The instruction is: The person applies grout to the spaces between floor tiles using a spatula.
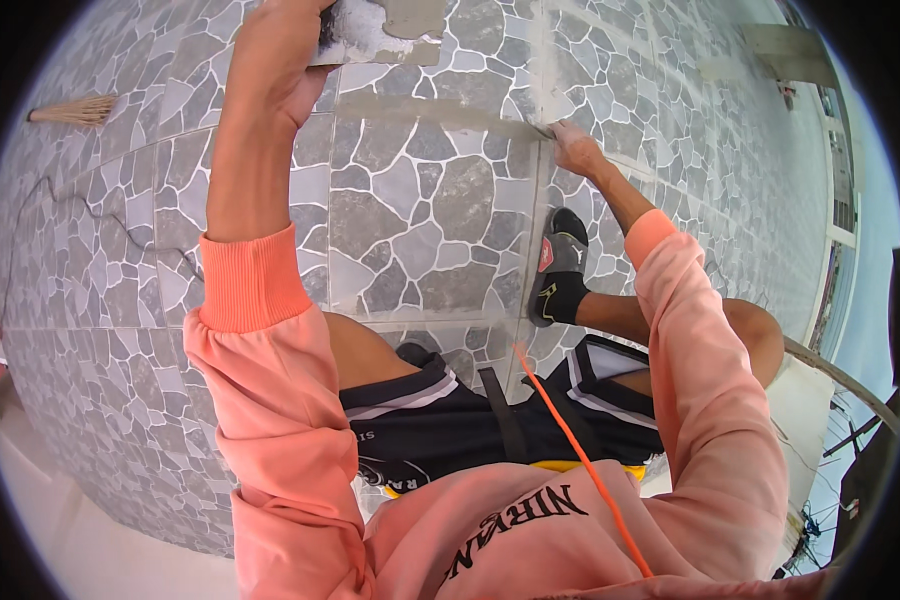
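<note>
At the top, my left hand [280, 60] grips a metal plate [380, 30] carrying grey paste, raised over the tiled floor. My right hand [580, 150] holds a thin metal blade [540, 130] at a joint between stone-patterned tiles [425, 230], right of centre. A smeared grey band [420, 110] runs along the joint left of the blade. My dark sandalled foot [560, 260] rests on the floor below my right hand.
A straw broom [70, 111] lies at the far left, above a dark cord [150, 247] snaking over the tiles. A white wall [60, 470] curves along the lower left. At the right edge are a pole [840, 380], dark structures and open sky.
</note>
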Demonstrator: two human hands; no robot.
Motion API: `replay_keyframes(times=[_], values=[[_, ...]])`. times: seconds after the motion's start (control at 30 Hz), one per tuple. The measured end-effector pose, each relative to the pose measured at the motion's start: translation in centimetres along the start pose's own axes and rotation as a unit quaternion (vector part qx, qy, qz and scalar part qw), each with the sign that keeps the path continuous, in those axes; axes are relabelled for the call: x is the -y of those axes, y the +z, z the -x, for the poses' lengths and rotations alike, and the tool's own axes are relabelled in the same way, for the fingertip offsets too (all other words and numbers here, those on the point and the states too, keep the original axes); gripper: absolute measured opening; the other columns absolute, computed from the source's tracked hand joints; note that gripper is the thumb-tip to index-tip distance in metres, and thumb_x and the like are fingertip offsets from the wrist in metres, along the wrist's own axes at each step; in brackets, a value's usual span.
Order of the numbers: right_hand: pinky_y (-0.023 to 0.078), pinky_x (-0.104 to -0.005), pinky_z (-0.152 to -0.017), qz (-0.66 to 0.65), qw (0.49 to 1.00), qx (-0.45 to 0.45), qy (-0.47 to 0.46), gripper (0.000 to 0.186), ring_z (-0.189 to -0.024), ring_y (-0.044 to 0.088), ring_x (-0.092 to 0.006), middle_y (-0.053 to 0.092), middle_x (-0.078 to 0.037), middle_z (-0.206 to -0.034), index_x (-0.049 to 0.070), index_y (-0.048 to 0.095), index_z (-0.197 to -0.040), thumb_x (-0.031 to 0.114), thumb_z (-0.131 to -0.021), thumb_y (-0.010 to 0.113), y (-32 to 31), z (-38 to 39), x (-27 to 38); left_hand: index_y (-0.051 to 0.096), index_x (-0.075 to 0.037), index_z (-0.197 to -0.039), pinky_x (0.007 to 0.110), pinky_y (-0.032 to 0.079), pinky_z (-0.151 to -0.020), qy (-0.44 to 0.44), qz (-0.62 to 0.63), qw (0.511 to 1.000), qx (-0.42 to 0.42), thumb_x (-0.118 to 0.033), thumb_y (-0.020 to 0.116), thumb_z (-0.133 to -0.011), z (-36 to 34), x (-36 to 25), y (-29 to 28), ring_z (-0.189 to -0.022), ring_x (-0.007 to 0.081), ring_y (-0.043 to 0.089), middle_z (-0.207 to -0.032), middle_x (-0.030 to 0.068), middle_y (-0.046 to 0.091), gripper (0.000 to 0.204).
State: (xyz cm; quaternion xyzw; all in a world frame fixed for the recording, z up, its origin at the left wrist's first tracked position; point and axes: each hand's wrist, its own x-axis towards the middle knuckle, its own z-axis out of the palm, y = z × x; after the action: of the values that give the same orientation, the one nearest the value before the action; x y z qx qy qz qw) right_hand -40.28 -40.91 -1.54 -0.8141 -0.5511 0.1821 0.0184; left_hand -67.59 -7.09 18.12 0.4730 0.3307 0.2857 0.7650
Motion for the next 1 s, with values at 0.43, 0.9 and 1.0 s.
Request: replay_keyframes(times=[0.43,0.9,1.0], values=[[0.045,-0.0492,-0.088,-0.017,0.953,-0.027,0.3,0.041,-0.097,0.059,-0.045,0.062,-0.031,-0.099,-0.004,0.061,-0.103,0.028,-0.079,0.048,0.7,1.1,-2.6,0.062,-0.005,-0.082,0.027,0.038,-0.06,0.107,-0.169,0.979,0.043,-0.014,0.054,-0.089,0.3,-0.3,-1.0,-0.068,0.0103,0.047,-0.074,0.0002,0.054,0.014],[0.048,-0.0466,-0.075,-0.107,0.985,-0.116,0.076,0.029,-0.081,0.062,-0.0372,0.063,-0.024,-0.084,-0.003,0.062,-0.089,0.023,-0.078,0.055,3.7,-9.3,13.7,0.063,-0.004,-0.085,0.026,0.039,-0.061,0.013,0.034,0.998,0.059,-0.012,0.054,-0.09,0.7,-1.3,2.3,-0.067,0.0097,0.047,-0.075,0.0006,0.056,0.013],[0.047,-0.0411,-0.073,-0.29,0.954,0.044,0.068,0.036,-0.077,0.061,-0.027,0.061,-0.02,-0.079,-0.004,0.062,-0.096,0.028,-0.08,0.057,1.7,-10.5,18.1,0.062,-0.005,-0.084,0.027,0.041,-0.06,0.04,0.02,0.999,0.012,-0.013,0.055,-0.089,-0.3,-0.5,0.0,-0.067,0.01,0.047,-0.074,0.0002,0.055,0.012]])
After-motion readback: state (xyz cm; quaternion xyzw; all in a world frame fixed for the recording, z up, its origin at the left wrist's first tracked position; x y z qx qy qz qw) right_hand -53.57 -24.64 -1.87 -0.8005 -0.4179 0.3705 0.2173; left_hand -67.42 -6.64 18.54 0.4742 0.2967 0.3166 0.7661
